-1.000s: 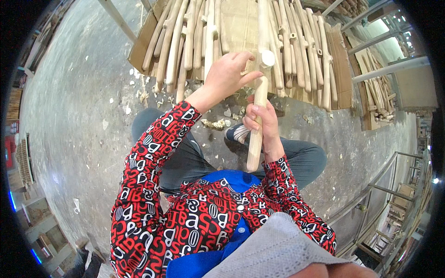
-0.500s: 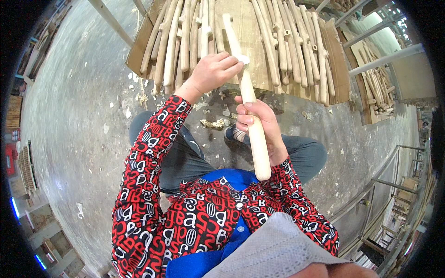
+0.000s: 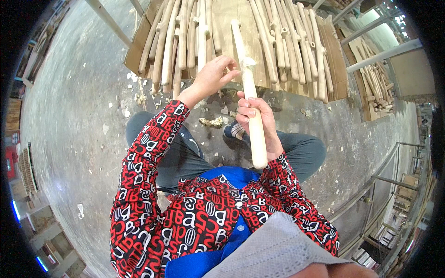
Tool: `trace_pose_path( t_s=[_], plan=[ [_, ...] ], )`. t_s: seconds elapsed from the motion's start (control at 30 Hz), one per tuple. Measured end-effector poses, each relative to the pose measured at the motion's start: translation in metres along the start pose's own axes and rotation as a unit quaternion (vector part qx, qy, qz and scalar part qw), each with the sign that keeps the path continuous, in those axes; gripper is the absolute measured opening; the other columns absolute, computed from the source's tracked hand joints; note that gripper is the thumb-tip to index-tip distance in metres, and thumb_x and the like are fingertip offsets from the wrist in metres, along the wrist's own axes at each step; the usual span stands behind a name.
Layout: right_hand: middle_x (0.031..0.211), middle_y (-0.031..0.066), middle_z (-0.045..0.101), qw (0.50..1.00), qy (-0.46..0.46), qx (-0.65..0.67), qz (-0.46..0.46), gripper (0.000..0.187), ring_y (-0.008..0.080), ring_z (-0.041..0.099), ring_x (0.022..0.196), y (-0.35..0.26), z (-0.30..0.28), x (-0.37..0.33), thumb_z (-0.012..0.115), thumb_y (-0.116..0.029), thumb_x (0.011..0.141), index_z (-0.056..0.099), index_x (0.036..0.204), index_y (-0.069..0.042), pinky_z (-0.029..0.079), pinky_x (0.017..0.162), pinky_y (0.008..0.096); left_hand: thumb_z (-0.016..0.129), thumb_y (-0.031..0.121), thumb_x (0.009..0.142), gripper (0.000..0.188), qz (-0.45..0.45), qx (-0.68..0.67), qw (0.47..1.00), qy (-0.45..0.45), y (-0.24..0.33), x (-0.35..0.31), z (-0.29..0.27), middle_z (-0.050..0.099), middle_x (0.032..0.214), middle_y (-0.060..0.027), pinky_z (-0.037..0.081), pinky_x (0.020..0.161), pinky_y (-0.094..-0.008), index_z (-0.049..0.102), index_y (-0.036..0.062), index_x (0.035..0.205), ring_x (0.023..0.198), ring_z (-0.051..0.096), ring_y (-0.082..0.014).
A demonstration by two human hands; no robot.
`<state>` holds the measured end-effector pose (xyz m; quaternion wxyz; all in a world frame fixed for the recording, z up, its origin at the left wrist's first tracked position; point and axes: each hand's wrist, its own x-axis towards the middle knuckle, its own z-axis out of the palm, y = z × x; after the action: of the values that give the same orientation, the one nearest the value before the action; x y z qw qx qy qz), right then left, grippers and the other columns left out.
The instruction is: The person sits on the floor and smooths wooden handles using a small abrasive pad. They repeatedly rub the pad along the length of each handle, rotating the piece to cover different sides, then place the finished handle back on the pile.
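A pale wooden stick (image 3: 256, 123) with a rounded near end slants up and away in front of me. My right hand (image 3: 259, 113) is wrapped round its lower part. Higher up, a white wrapping or strip (image 3: 249, 62) sits at a bump on the stick, with a loose-looking edge; its material is unclear. Just left of this bump is my left hand (image 3: 215, 75), its fingers bent and thumb apart, and I see nothing held in it.
Similar wooden sticks (image 3: 185, 37) lie in rows on a cardboard sheet (image 3: 340, 69) ahead, left and right of the held one. More sticks (image 3: 378, 88) rest at the far right beyond a metal post (image 3: 387, 54). Pale scraps (image 3: 211, 122) litter the floor.
My left hand has let go of the white strip and drawn slightly left and down from it. The stick has become a little more upright, its near end shifting upward.
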<state>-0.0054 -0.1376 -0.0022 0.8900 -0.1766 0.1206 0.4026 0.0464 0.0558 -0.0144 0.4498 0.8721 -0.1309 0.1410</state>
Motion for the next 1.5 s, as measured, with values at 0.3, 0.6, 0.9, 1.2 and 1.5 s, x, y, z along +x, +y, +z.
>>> trace_pose_path(
  t_s=[0.3, 0.6, 0.9, 1.2, 1.5],
  plan=[
    [0.071, 0.0013, 0.044, 0.998, 0.006, 0.034, 0.045, 0.030, 0.0088, 0.041, 0.051, 0.037, -0.034, 0.024, 0.048, -0.011, 0.089, 0.045, 0.118, -0.005, 0.037, 0.045, 0.0248, 0.070, 0.019, 0.080, 0.026, -0.173, -0.124, 0.966, 0.148, -0.009, -0.033, 0.050, 0.064, 0.082, -0.0110, 0.052, 0.066, -0.0302, 0.066, 0.0018, 0.099, 0.073, 0.064, -0.0192],
    [0.069, 0.0031, 0.044, 0.998, 0.030, 0.001, 0.049, 0.009, 0.0108, 0.043, 0.050, 0.055, -0.042, 0.032, 0.047, -0.011, 0.089, 0.040, 0.094, -0.009, 0.038, 0.044, 0.0271, 0.071, 0.017, 0.081, 0.019, -0.200, -0.122, 0.947, 0.220, -0.020, -0.043, 0.060, 0.066, 0.080, -0.0068, 0.050, 0.062, -0.0258, 0.071, 0.0024, 0.093, 0.068, 0.061, -0.0112],
    [0.070, 0.0045, 0.045, 0.997, 0.060, -0.027, 0.040, 0.013, 0.0111, 0.043, 0.048, 0.056, -0.047, 0.035, 0.048, -0.009, 0.088, 0.037, 0.094, -0.010, 0.039, 0.041, 0.0276, 0.069, 0.012, 0.080, 0.013, -0.152, -0.114, 0.959, 0.209, -0.023, -0.041, 0.062, 0.063, 0.079, -0.0104, 0.050, 0.061, -0.0297, 0.066, 0.0017, 0.087, 0.067, 0.062, -0.0184],
    [0.071, 0.0068, 0.047, 0.994, 0.065, -0.084, 0.027, 0.024, 0.0136, 0.046, 0.048, 0.053, -0.052, 0.037, 0.051, -0.006, 0.086, 0.039, 0.107, -0.009, 0.040, 0.041, 0.0292, 0.063, 0.017, 0.088, 0.023, -0.150, -0.056, 0.977, 0.141, -0.041, -0.045, 0.056, 0.067, 0.085, -0.0125, 0.052, 0.068, -0.0292, 0.065, -0.0021, 0.100, 0.074, 0.065, -0.0182],
    [0.072, 0.0059, 0.047, 0.983, 0.112, -0.147, 0.017, 0.030, 0.0127, 0.045, 0.049, 0.055, -0.052, 0.036, 0.050, -0.007, 0.086, 0.042, 0.115, -0.006, 0.041, 0.044, 0.0283, 0.060, 0.016, 0.087, 0.018, -0.124, 0.070, 0.988, 0.062, -0.036, -0.041, 0.043, 0.067, 0.083, -0.0157, 0.051, 0.066, -0.0337, 0.067, 0.0007, 0.094, 0.074, 0.066, -0.0268]
  ],
)
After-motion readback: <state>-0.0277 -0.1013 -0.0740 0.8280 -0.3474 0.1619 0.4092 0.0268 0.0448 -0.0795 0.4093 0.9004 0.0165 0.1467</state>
